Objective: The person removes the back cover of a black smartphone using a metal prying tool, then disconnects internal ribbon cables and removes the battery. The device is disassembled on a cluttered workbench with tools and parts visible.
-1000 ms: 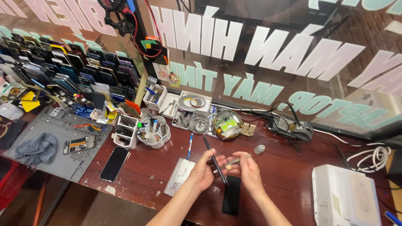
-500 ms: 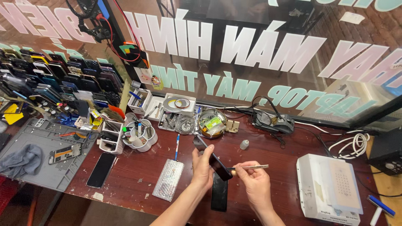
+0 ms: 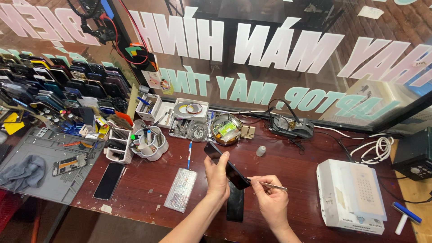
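Note:
My left hand (image 3: pixel 217 176) grips a black smartphone (image 3: pixel 226 164), tilted up on its edge above the dark red workbench (image 3: pixel 292 162). My right hand (image 3: pixel 269 199) pinches thin metal tweezers (image 3: pixel 271 184), their near tip at the phone's lower end. Under both hands a second flat black phone panel (image 3: pixel 235 207) lies on the bench. A silvery bubble-wrap pouch (image 3: pixel 181 189) sits just left of my left wrist.
A white box-shaped machine (image 3: pixel 351 195) stands right. Left lie another black phone (image 3: pixel 109 180), a grey work mat (image 3: pixel 40 164) with a cloth and an opened phone, white tool cups (image 3: pixel 150 144), parts trays, and a rack of several phones (image 3: pixel 58 85). Cables (image 3: pixel 378 146) run along the glass.
The view shifted so the hands sit lower centre. My left hand still holds the phone tilted; my right hand keeps the tweezers at its lower end.

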